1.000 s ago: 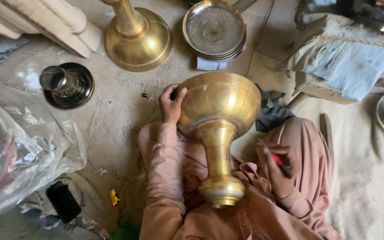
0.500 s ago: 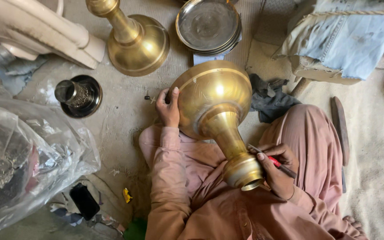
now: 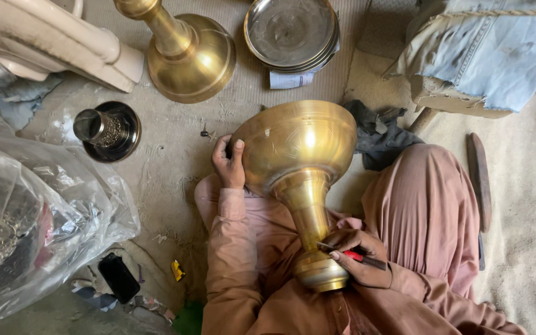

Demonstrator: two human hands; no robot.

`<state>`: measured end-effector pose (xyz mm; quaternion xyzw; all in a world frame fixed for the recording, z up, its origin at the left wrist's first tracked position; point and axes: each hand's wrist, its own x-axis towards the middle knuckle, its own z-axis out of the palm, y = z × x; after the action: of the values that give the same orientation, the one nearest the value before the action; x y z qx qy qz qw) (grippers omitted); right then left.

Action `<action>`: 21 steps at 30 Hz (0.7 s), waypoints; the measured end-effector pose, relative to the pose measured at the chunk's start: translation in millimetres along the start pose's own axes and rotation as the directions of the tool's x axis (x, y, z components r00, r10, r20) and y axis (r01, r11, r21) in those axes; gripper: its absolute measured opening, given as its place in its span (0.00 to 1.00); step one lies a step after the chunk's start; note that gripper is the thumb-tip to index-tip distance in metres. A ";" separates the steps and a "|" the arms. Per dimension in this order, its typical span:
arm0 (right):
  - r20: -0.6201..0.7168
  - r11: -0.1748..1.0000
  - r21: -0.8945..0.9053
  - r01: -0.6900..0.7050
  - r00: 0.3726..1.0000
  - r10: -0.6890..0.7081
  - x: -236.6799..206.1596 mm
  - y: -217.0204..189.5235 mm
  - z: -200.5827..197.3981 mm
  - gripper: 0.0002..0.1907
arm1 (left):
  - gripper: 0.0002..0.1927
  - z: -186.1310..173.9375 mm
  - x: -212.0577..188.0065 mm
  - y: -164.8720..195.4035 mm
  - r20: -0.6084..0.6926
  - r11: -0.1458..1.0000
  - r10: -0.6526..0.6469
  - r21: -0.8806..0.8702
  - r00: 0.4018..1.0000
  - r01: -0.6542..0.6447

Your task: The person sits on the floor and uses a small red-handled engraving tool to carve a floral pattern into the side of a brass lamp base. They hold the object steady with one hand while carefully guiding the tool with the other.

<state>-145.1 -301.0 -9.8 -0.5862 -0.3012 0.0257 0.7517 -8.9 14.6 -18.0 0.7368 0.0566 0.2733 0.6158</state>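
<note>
A large brass goblet-shaped vessel [image 3: 299, 155] lies across my lap, its wide bowl pointing away from me and its narrow stem and foot [image 3: 319, 273] toward me. My left hand [image 3: 229, 162] presses against the left side of the bowl. My right hand [image 3: 358, 257] grips a thin tool with a red handle [image 3: 355, 254] and rests against the stem just above the foot. I sit on the floor in pink clothing.
A second brass vessel [image 3: 184, 53] stands on the floor ahead, beside stacked metal plates [image 3: 293, 31]. A small dark metal stand [image 3: 107, 130] is at the left. A clear plastic bag [image 3: 32, 223], a black phone [image 3: 119, 278], a dark rag [image 3: 379, 133] and a denim-covered cushion [image 3: 491, 49] surround me.
The vessel has tilted so its foot swung to the right. My right hand with the red tool has come up against the stem. My left hand stays on the bowl.
</note>
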 end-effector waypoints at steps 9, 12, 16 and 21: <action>0.010 0.997 0.075 0.004 1.000 -0.005 5.7 12.8 -0.5 0.08 | 0.18 0.4 10.1 -0.1 0.030 0.999 -0.024 -0.023 0.999 0.024; 0.043 0.992 0.122 0.007 0.999 -0.012 2.9 15.5 0.6 0.07 | 0.17 -2.3 9.5 2.2 0.046 0.999 -0.026 -0.021 0.999 0.027; 0.026 0.981 0.179 -0.076 0.997 0.073 -4.8 19.1 1.8 0.07 | 0.17 -0.5 10.4 8.3 0.044 0.999 -0.021 -0.031 0.999 0.023; 0.039 0.985 0.168 -0.028 0.999 0.022 -12.4 16.0 0.8 0.06 | 0.18 9.2 11.1 14.0 0.048 0.996 -0.009 -0.085 0.999 0.014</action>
<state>-150.7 -300.2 -29.3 -0.5237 -0.3044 0.0715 0.7924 1.3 7.9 -2.0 0.7158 0.0343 0.2542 0.6495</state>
